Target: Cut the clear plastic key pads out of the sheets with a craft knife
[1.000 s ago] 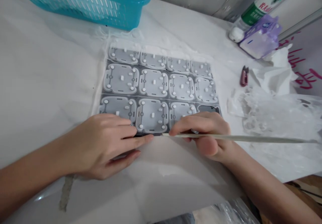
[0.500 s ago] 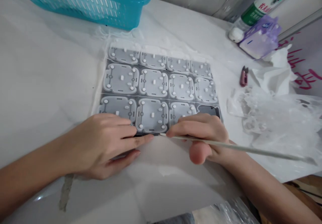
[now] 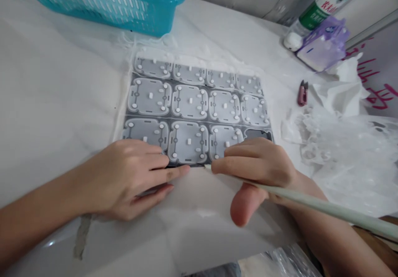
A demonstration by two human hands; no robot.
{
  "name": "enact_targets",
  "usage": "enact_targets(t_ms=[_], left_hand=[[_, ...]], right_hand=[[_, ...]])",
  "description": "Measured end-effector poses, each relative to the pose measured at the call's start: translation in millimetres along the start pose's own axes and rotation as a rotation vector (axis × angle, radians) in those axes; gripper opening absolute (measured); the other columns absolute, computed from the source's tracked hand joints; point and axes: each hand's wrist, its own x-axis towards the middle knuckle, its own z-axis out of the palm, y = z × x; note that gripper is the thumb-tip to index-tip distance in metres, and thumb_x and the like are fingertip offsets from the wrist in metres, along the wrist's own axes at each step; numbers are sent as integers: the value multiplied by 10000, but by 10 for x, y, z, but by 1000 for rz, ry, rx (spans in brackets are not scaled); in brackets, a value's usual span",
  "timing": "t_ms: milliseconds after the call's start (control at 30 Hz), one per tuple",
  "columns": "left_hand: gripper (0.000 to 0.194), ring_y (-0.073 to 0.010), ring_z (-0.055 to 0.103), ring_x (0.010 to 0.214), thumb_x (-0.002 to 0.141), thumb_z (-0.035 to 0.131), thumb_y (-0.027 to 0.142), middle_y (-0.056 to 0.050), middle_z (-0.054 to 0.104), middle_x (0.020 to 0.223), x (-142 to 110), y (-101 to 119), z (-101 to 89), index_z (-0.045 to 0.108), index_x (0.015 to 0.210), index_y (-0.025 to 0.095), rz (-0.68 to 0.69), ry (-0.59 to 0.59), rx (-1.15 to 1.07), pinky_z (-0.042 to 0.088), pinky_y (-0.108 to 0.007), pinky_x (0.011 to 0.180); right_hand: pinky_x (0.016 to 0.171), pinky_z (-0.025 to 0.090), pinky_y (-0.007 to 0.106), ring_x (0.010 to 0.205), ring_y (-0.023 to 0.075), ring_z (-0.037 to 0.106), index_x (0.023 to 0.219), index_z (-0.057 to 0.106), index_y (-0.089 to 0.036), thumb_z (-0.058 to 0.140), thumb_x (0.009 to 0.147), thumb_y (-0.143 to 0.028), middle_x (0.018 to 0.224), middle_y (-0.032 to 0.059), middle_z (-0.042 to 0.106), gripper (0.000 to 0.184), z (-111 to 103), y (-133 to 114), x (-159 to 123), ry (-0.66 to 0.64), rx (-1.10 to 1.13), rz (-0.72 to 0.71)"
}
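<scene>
Displaced since the earlier frame: the long pale strip (image 3: 329,208) now angles toward the near right instead of lying almost level, and the right hand (image 3: 258,171) sits farther right and nearer, its thumb (image 3: 245,206) hanging lower. The left hand (image 3: 124,179) shows no clear change of position.

Hand state: the left hand is open, its fingertips (image 3: 174,171) extended at the near edge of the grey keypad sheet (image 3: 189,111), and it grips nothing. The right hand is closed over the strip, which appears pinched beneath its fingers. The strip's tip ends a short way from the left fingertips.

Work state: the keypad sheet lies at the centre of the surface (image 3: 56,82) on white padding (image 3: 186,57). It shows three rows of four cells, each set with raised white dots. All twelve cells remain joined in one piece. The far-right cell of the near row shows a dark face, partly hidden by the right hand. A white backing sheet (image 3: 199,215) extends nearward from the keypad sheet's near edge; whether it is attached there cannot be determined.

Surroundings: a turquoise plastic basket (image 3: 102,3) stands at the far left. At the far right are a green-labelled bottle (image 3: 320,13) and a purple packet (image 3: 323,49). Dark red thread snips (image 3: 302,93), tissue (image 3: 338,94) and crumpled clear plastic film (image 3: 345,156) lie to the right.
</scene>
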Motion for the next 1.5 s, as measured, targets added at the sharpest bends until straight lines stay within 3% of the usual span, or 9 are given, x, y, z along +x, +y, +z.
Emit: enact_targets(t_ms=[133, 367, 533, 700, 800, 967, 1167, 1367, 1500], left_hand=[[316, -121, 479, 602, 916, 453, 231, 39, 592, 671, 4, 2, -16, 598, 1196, 223, -10, -43, 20, 342, -269, 551], [320, -126, 497, 624, 907, 467, 208, 42, 604, 689, -7, -9, 2, 577, 1207, 217, 15, -5, -3, 330, -259, 563], [299, -122, 471, 608, 901, 487, 202, 54, 577, 677, -2, -14, 8, 582, 1184, 210, 21, 7, -6, 312, -261, 554], [302, -125, 466, 604, 901, 465, 207, 46, 549, 662, 9, -9, -9, 590, 1176, 218, 6, -13, -8, 308, -263, 547], [283, -120, 469, 613, 907, 460, 214, 45, 556, 674, 8, 3, -21, 606, 1149, 232, -16, -42, 14, 311, -256, 548], [306, -120, 461, 602, 901, 479, 206, 49, 550, 674, 2, 11, -17, 591, 1185, 234, -28, -38, -9, 311, -269, 559], [294, -130, 463, 602, 916, 470, 220, 37, 574, 677, 5, 5, -12, 594, 1182, 213, -4, -30, 10, 288, -273, 540], [306, -120, 471, 592, 906, 479, 224, 48, 571, 665, 3, -13, -8, 585, 1193, 226, 10, -22, 18, 318, -271, 539], [333, -125, 499, 612, 907, 478, 222, 48, 589, 680, -9, -28, 4, 555, 1232, 224, 31, -1, 8, 348, -273, 558]], right_hand=[[470, 229, 240, 459, 67, 318, 599, 529, -141, 225, 922, -606, 527, -20, 364, 642, -25, -30, 19, 0, -26, 22], [440, 210, 227, 456, 54, 290, 575, 499, -137, 251, 925, -601, 523, -31, 318, 632, 8, 1, 18, 78, 96, 72], [440, 237, 207, 454, 48, 294, 616, 526, -134, 241, 905, -633, 536, -33, 331, 644, 34, 10, 33, 30, 192, 135], [472, 293, 197, 488, 65, 378, 789, 600, -132, 291, 921, -593, 581, -9, 463, 571, 184, 36, 1, 34, 222, 49], [469, 265, 207, 479, 68, 338, 872, 612, -147, 326, 920, -589, 569, -27, 430, 529, 242, 56, -28, 65, 204, 5], [478, 248, 221, 479, 67, 339, 806, 609, -145, 296, 932, -580, 561, -26, 400, 551, 110, 34, -16, -40, 110, 14], [478, 213, 246, 457, 69, 316, 617, 539, -145, 316, 898, -636, 508, -33, 327, 608, -15, -14, -9, -33, -5, 9], [475, 213, 241, 449, 70, 304, 642, 546, -146, 165, 910, -651, 507, -27, 330, 687, -54, -50, 6, -108, -64, 47], [460, 206, 232, 454, 67, 292, 620, 537, -140, 152, 912, -644, 507, -29, 301, 699, -84, -58, 33, -84, -1, 118]])
